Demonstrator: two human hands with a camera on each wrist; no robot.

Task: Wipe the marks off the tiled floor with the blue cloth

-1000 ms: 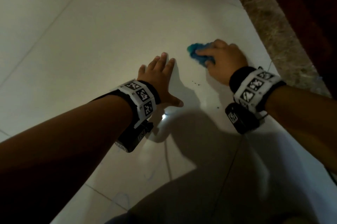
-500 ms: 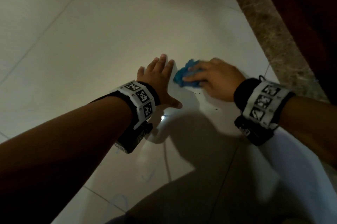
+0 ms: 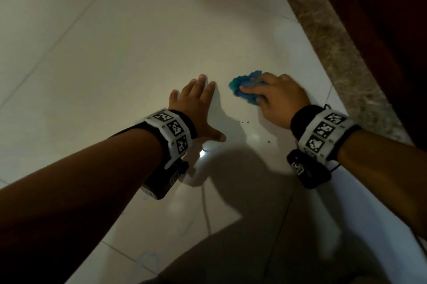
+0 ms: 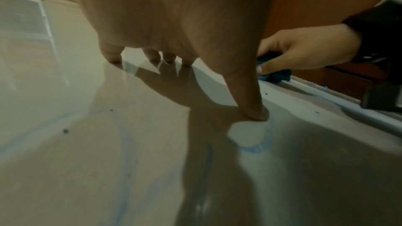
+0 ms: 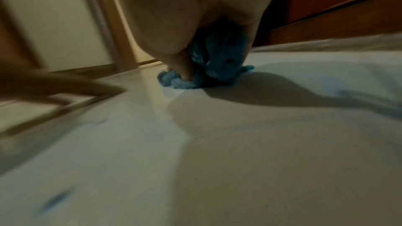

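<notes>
Head view, right hand gripping blue cloth (bunched), left hand flat

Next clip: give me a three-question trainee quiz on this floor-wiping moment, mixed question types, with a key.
1. True or false: the left hand holds the cloth.
2. Multiple choice: how does the left hand lie? A) flat on the floor, fingers spread B) curled in a fist C) lifted off the floor
3. Fill in: faint marks near the left thumb, seen from the left wrist, are ____ in colour.

Key
1. False: the right hand grips the bunched cloth and presses it to the floor.
2. A
3. Blue
</notes>
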